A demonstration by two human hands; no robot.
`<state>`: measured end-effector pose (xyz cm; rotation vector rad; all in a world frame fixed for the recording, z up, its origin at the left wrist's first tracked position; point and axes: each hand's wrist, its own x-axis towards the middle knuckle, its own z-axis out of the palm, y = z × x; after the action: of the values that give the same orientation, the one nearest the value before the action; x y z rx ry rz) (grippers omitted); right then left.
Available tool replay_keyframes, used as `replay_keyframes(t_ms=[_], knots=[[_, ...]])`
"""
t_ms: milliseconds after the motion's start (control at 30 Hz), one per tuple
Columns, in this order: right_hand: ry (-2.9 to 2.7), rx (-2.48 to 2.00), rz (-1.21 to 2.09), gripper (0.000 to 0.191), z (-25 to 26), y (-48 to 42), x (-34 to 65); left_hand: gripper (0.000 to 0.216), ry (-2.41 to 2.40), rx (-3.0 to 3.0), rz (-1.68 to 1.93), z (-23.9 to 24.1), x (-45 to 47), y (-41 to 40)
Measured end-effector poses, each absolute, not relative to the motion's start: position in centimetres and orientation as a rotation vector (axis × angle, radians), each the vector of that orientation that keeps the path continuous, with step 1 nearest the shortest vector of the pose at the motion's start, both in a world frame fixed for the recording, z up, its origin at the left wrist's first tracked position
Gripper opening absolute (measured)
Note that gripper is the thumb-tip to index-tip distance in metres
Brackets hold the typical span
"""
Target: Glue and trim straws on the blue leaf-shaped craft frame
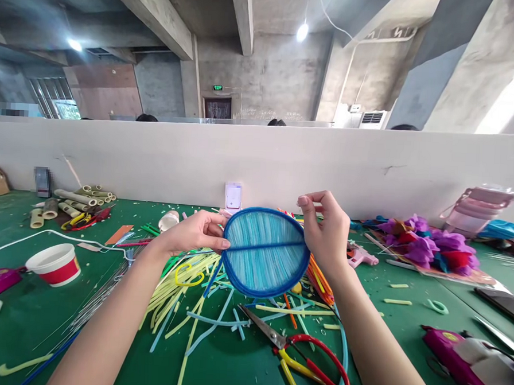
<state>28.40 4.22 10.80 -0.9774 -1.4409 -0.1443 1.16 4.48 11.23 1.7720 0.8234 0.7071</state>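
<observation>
A blue oval piece is held up above the table. It has a dark blue fuzzy rim, a dark line across its middle and streaky light-blue filling. My left hand pinches its left edge between thumb and fingers. At its right edge is my right hand, with thumb and fingertips pressed together above the rim; anything between them is too small to make out. Below the oval lie scissors with red and yellow handles. Loose yellow and blue pipe cleaners spread beneath it, with orange pipe cleaners to the right.
On the left are a paper cup, bamboo pieces and a purple power strip. Purple and red flowers, a pink glue gun and another power strip are on the right. A white partition borders the green table.
</observation>
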Motion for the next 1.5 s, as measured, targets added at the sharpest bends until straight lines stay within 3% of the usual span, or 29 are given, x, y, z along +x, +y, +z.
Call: replay_keyframes(t_ms=[300, 433, 500, 700, 1067, 1500], knots=[[-1.313, -0.52, 0.958, 0.022, 12.6, 2.3, 27.2, 0.031, 0.866, 1.826, 0.687, 10.8, 1.1, 4.9], [-1.527, -0.635, 1.356, 0.023, 12.9, 0.8, 26.7, 0.032, 0.864, 1.843, 0.732, 10.7, 1.2, 5.2], [-1.681, -0.815, 1.345, 0.027, 12.7, 0.6, 26.5, 0.032, 0.889, 1.845, 0.77, 10.7, 1.1, 5.4], [-1.955, -1.15, 0.828, 0.033, 11.4, 1.5, 26.1, 0.026, 1.018, 1.885, 0.961, 10.6, 0.9, 5.9], [-1.621, -0.893, 1.019, 0.04, 11.1, 2.8, 26.0, 0.038, 1.004, 1.571, 1.53, 9.8, 0.0, 7.6], [-1.577, -0.77, 1.003, 0.031, 10.5, 3.2, 25.5, 0.048, 1.01, 1.501, 1.643, 10.0, 0.3, 7.5]])
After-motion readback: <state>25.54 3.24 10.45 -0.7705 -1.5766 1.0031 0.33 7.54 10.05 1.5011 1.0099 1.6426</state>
